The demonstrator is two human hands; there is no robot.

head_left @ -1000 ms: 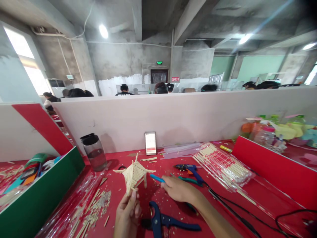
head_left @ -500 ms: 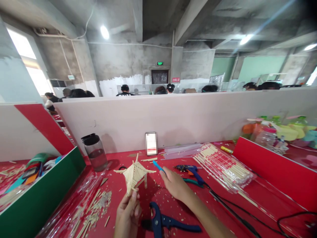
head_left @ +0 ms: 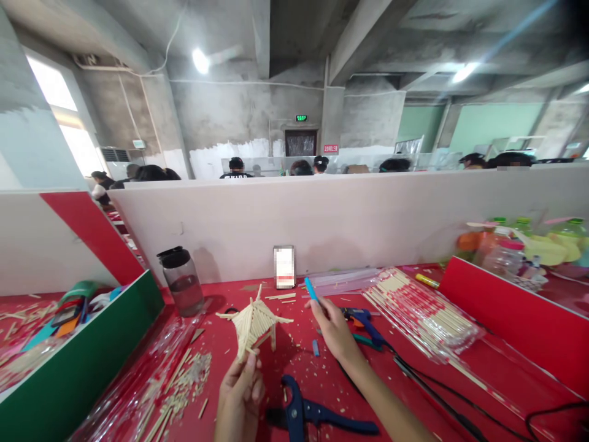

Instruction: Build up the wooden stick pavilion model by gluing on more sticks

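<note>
My left hand (head_left: 242,387) pinches the near tip of a small pavilion-like roof (head_left: 256,322) made of pale wooden sticks, which has a leg pointing down at its right. Between the fingers of my right hand (head_left: 332,324) is a light blue pen-like stick (head_left: 311,288), its end pointing up and left. A small blue piece (head_left: 315,348) lies on the red table below that hand. Dark blue cutters (head_left: 306,412) rest in front, right of my left hand. Behind my right forearm lies a blue glue gun (head_left: 368,324), partly covered by the hand.
A phone (head_left: 284,267) leans on the white partition (head_left: 239,221). At the left stands a water bottle (head_left: 184,285) by a green divider (head_left: 87,350). Bagged sticks (head_left: 423,313) and black cables lie right, before a red divider (head_left: 510,325). Stick offcuts (head_left: 179,393) litter the left. People sit beyond the partition.
My right hand has moved up and slightly right with the blue stick, over part of the glue gun. The small blue piece on the table now shows. The view has shifted slightly.
</note>
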